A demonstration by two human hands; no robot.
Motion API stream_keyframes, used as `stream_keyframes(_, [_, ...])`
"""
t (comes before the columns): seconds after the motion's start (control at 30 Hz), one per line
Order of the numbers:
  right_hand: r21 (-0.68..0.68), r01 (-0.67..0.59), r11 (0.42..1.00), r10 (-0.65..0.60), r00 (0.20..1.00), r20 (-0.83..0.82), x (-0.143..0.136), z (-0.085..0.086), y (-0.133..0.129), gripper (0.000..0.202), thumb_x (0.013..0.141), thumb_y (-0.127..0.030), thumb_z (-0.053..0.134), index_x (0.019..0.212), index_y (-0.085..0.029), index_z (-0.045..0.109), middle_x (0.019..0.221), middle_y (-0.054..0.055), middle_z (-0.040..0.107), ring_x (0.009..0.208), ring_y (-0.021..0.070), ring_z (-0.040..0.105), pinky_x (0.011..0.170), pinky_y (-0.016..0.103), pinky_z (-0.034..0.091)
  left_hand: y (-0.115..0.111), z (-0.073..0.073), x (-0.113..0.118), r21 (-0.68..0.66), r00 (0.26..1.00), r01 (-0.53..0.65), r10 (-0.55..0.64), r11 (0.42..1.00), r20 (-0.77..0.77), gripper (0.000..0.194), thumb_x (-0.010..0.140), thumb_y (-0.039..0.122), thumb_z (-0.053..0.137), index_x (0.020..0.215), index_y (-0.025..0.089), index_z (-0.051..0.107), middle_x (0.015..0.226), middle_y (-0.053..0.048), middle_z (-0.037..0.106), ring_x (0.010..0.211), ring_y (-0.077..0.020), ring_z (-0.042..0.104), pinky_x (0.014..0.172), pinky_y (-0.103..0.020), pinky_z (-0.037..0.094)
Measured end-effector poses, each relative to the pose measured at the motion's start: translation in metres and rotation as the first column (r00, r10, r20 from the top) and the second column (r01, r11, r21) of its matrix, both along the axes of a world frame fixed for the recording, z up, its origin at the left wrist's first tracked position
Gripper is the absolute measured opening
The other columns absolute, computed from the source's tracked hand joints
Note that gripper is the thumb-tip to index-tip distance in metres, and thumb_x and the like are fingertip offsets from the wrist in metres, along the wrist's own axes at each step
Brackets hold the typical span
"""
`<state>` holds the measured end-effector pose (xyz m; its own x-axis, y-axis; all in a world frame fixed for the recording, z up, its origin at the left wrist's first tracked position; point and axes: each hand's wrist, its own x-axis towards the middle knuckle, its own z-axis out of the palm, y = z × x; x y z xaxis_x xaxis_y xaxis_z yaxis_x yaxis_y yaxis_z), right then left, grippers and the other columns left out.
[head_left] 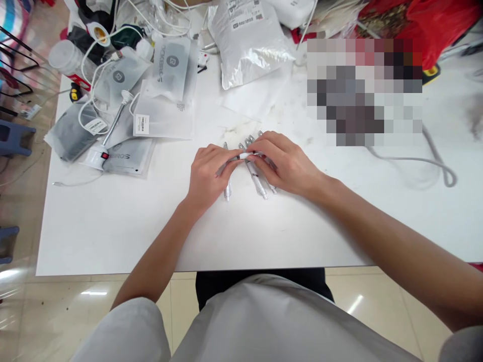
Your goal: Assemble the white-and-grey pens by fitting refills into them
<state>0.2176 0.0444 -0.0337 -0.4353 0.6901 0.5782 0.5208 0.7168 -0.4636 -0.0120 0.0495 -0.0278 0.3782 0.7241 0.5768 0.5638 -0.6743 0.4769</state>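
Note:
Between my two hands a white and silver pen (244,156) lies crosswise, pinched at both ends. My left hand (210,173) has thumb and fingers closed on its left end. My right hand (285,161) grips the right end, its fingers hiding that part. Under and around the hands several silver pens (257,182) lie side by side on the white table (151,226), pointing away from me. One silver pen (227,188) rests apart, partly beneath my left hand. Other pens are partly covered by my right hand.
At the back left are frosted packets (171,65), a white lamp-like device (94,156), cables and a clear jar (66,58). A silver plastic bag (251,45) lies at the back middle. A grey cable (411,160) curves at the right, near a pixelated area.

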Motion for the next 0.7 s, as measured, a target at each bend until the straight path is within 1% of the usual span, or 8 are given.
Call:
stream_keyframes(0.13, [-0.005, -0.010, 1.000, 0.010, 1.000, -0.013, -0.0003, 0.0019, -0.0010, 0.021, 0.111, -0.036, 0.056, 0.125, -0.023, 0.064, 0.113, 0.011, 0.068, 0.099, 0.0271, 0.066, 0.083, 0.043, 0.057, -0.0003, 0.0002, 0.0003, 0.011, 1.000, 0.007, -0.007, 1.000, 0.016, 0.012, 0.104, 0.030, 0.072, 0.110, 0.023, 0.081, 0.091, -0.001, 0.083, 0.085, -0.0175, 0.071, 0.088, -0.036, 0.051])
stream_keyframes(0.23, [-0.026, -0.021, 0.999, 0.020, 1.000, -0.024, 0.0007, 0.0034, -0.0008, 0.019, 0.111, -0.034, 0.055, 0.124, -0.024, 0.065, 0.116, 0.011, 0.066, 0.096, 0.0256, 0.066, 0.081, 0.042, 0.057, -0.0005, -0.0006, 0.0006, 0.010, 1.000, 0.016, -0.017, 1.000, 0.019, 0.012, 0.104, 0.030, 0.073, 0.111, 0.024, 0.081, 0.090, 0.000, 0.082, 0.085, -0.0175, 0.071, 0.087, -0.036, 0.050])
stream_keyframes(0.33, [-0.036, -0.030, 0.999, 0.029, 0.999, -0.022, 0.0018, 0.0040, -0.0002, 0.017, 0.112, -0.030, 0.052, 0.122, -0.025, 0.065, 0.114, 0.010, 0.066, 0.094, 0.0242, 0.065, 0.080, 0.041, 0.056, -0.0004, -0.0016, 0.0008, 0.014, 1.000, 0.013, -0.014, 1.000, 0.016, 0.012, 0.104, 0.031, 0.073, 0.110, 0.025, 0.081, 0.091, 0.000, 0.082, 0.084, -0.0175, 0.070, 0.086, -0.037, 0.050])
stream_keyframes(0.5, [-0.015, -0.023, 1.000, 0.023, 1.000, -0.007, 0.0017, 0.0024, 0.0004, 0.017, 0.112, -0.027, 0.051, 0.120, -0.024, 0.066, 0.108, 0.009, 0.066, 0.088, 0.0226, 0.063, 0.077, 0.039, 0.054, -0.0002, -0.0014, 0.0005, 0.008, 1.000, 0.008, -0.008, 1.000, 0.006, 0.013, 0.105, 0.033, 0.072, 0.110, 0.024, 0.081, 0.091, -0.001, 0.083, 0.082, -0.0177, 0.070, 0.085, -0.037, 0.051])
stream_keyframes(0.6, [-0.006, -0.021, 1.000, 0.021, 1.000, 0.006, 0.0009, 0.0007, 0.0002, 0.018, 0.112, -0.026, 0.050, 0.119, -0.023, 0.066, 0.104, 0.009, 0.067, 0.088, 0.0234, 0.064, 0.079, 0.040, 0.054, -0.0004, -0.0005, -0.0001, -0.007, 1.000, 0.003, -0.003, 1.000, -0.012, 0.015, 0.106, 0.034, 0.071, 0.110, 0.025, 0.081, 0.093, -0.001, 0.083, 0.084, -0.0180, 0.071, 0.085, -0.037, 0.051])
stream_keyframes(0.7, [-0.004, -0.017, 1.000, 0.017, 1.000, 0.011, 0.0002, -0.0007, -0.0001, 0.019, 0.112, -0.027, 0.050, 0.120, -0.022, 0.067, 0.104, 0.010, 0.068, 0.090, 0.0242, 0.065, 0.080, 0.040, 0.054, -0.0006, 0.0000, -0.0001, 0.004, 1.000, 0.013, -0.013, 1.000, -0.003, 0.013, 0.105, 0.032, 0.071, 0.111, 0.024, 0.081, 0.092, -0.001, 0.083, 0.084, -0.0179, 0.071, 0.085, -0.037, 0.051])
